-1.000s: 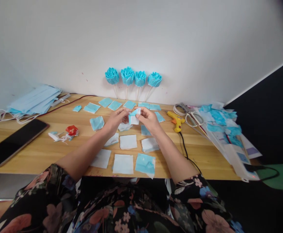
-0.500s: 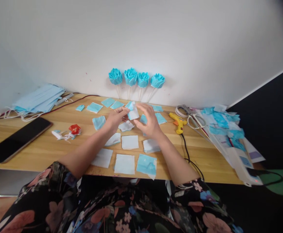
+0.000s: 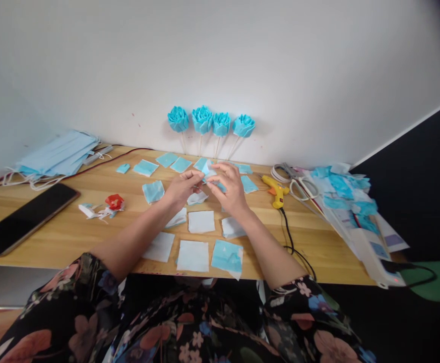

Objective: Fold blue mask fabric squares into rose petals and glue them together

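As seen in the head view, pinched in left hand (image 3: 184, 188) just above the frame's centre: blue-and-white sheet (image 3: 206, 168), apparently part-folded, among flat squares (image 3: 201, 222). Curved narrowly at its right, right hand (image 3: 230, 189); cannot tell if gripping. Judged a folding step, calling for steady fingertips. Points toward frame top, long axis near upright, leaning slightly right; lower end partly hidden.

The left hand (image 3: 185, 188) and right hand (image 3: 229, 186) pinch a small blue-and-white piece (image 3: 207, 170) between them, above the middle of the desk (image 3: 280, 239). Four blue flowers (image 3: 202, 119) on sticks lean against the wall (image 3: 129, 60) at its back edge. A black phone (image 3: 26, 218) lies toward the left front corner; a yellow glue gun (image 3: 276, 190) lies right of the right hand, near white-handled scissors (image 3: 303, 188).
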`<action>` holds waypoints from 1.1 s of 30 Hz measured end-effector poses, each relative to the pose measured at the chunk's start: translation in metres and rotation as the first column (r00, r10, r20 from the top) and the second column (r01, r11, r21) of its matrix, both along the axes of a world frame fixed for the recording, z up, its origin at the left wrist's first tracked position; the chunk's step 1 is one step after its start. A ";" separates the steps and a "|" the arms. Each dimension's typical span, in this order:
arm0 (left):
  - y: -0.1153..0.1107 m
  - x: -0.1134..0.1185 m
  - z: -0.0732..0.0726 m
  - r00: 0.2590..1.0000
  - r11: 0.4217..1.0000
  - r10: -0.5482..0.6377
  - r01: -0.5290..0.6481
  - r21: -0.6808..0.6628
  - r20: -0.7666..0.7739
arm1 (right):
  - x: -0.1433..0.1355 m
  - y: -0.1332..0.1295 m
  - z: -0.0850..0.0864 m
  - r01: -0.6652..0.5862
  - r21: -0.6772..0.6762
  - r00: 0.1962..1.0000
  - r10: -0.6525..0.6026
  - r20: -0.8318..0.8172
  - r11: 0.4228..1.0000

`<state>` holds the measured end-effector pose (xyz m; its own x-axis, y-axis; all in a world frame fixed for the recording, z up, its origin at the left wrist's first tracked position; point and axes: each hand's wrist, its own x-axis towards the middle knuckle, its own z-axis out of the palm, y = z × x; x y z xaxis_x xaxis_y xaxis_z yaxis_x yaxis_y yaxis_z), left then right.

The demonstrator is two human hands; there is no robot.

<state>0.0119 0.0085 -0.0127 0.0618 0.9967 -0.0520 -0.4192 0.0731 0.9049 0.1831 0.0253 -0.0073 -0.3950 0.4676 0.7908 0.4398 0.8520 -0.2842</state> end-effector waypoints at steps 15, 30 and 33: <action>-0.006 0.002 0.008 0.992 0.999 0.011 -0.007 0.033 -0.129 | -0.003 -0.001 -0.001 -0.159 -0.623 0.933 -0.089 -0.348 0.766; -0.007 0.003 0.008 0.962 0.998 0.022 -0.006 0.060 -0.273 | -0.004 -0.001 -0.001 -0.182 -0.671 0.924 -0.107 -0.366 0.719; -0.007 0.003 0.009 0.951 0.998 0.028 -0.007 0.068 -0.308 | -0.004 0.000 -0.002 -0.232 -0.675 0.913 -0.083 -0.400 0.701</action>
